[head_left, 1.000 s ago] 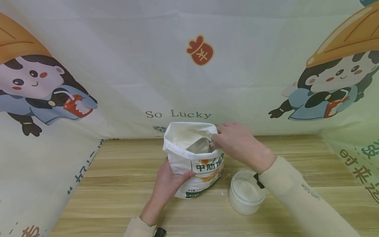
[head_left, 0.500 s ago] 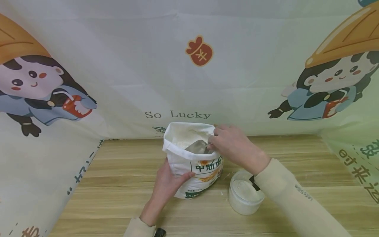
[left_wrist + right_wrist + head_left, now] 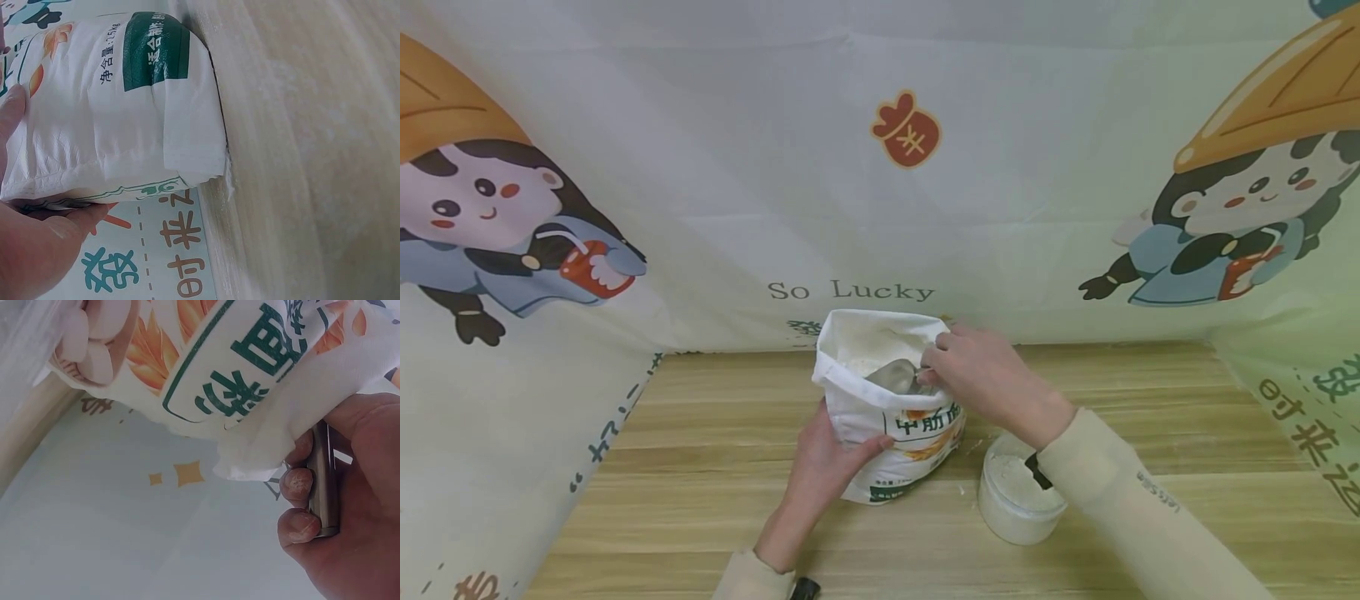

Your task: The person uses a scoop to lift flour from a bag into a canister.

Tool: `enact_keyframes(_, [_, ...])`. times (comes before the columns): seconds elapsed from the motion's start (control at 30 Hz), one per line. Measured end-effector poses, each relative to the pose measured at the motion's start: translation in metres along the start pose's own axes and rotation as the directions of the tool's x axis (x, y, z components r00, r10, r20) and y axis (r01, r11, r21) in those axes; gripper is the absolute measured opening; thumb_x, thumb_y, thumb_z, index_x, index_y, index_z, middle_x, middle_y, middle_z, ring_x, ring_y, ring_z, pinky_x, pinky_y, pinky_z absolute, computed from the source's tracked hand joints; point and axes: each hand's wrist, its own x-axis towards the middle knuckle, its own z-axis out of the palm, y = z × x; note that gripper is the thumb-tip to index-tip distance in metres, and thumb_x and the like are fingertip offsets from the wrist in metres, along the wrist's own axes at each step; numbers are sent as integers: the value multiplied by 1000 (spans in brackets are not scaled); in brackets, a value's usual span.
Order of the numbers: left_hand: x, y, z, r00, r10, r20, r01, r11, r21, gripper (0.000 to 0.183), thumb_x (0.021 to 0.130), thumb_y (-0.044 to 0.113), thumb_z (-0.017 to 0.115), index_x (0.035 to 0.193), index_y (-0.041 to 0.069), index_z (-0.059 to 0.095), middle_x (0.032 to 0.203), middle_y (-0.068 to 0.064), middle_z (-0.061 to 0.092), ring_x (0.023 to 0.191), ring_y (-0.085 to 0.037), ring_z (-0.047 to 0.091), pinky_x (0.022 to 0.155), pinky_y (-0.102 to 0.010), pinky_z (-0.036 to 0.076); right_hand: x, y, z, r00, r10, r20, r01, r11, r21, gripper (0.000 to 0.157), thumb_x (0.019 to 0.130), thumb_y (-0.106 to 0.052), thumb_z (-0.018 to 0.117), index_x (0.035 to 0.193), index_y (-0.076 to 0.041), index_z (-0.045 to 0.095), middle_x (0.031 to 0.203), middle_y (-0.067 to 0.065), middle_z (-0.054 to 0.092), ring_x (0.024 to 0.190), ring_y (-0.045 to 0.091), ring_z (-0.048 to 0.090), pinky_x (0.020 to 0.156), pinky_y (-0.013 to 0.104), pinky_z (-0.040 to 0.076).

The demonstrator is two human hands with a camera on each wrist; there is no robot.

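A white flour bag [image 3: 880, 450] stands upright on the table with its top open and its rim folded outward. Pale flour [image 3: 867, 363] shows inside. My left hand [image 3: 827, 458] grips the bag's lower left side, thumb across the printed front. A metal scoop [image 3: 895, 377] dips into the bag's mouth, its front edge down by the flour. My right hand [image 3: 981, 375] holds the scoop at the bag's right rim. In the right wrist view its fingers [image 3: 296, 484], dusted with flour, curl round the scoop's metal handle [image 3: 324, 487].
A clear round jar [image 3: 1018, 508] with flour in it stands right of the bag, partly under the right wrist. Small flour specks lie on the wooden table [image 3: 700, 467] between them. A printed cloth backdrop [image 3: 760, 167] rises behind and at both sides.
My right hand and the scoop have shifted slightly left, deeper into the bag. The left hand, the bag and the jar have stayed in place.
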Motion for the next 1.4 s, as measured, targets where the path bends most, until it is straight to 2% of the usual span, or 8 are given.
enact_keyframes(0.27, [0,1,0,1000,14,2,-14,1000,10,77,76,23,94,139,7,53,120,-12,70,109,-31,67,94,-51,55,1,-2,3,1000,15,19,-15,1000,14,24,97,-34,71,97,-10,73,85,2,67,80,22,60,67,35,54])
enact_keyframes(0.47, [0,1,0,1000,21,8,-21,1000,21,77,77,24,93,139,7,52,121,-12,70,110,-31,67,95,-52,55,0,-3,5,1000,16,4,-16,1000,16,24,97,-34,72,95,-10,73,86,3,67,80,23,60,68,35,54])
enact_keyframes(0.73, [-1,0,-1,999,33,9,-34,999,19,73,77,24,93,137,7,54,119,-12,71,109,-32,68,93,-51,56,-1,-2,4,996,74,48,-76,996,52,21,99,-32,70,101,-12,72,89,1,66,84,21,59,68,35,54])
enact_keyframes(0.93, [-1,0,-1,1000,28,8,-28,999,24,72,77,24,93,135,8,55,118,-12,71,109,-31,68,93,-51,56,-4,1,4,997,72,1,-72,994,80,18,99,-29,70,96,-12,71,83,0,63,79,20,58,62,34,52])
enact_keyframes(1.13, [-3,1,-1,999,31,14,-31,999,27,74,77,25,93,137,6,53,119,-12,71,109,-32,68,92,-52,56,-6,3,2,995,99,-9,-98,990,105,19,100,-29,70,91,-13,66,80,0,58,75,20,55,59,33,49])
enact_keyframes(1.4, [-2,0,-1,1000,24,9,-25,999,33,76,76,26,94,137,6,53,119,-13,71,109,-33,68,92,-52,56,-11,8,0,992,105,-66,-95,987,131,15,99,-26,72,104,-12,72,86,2,64,80,22,61,62,37,53])
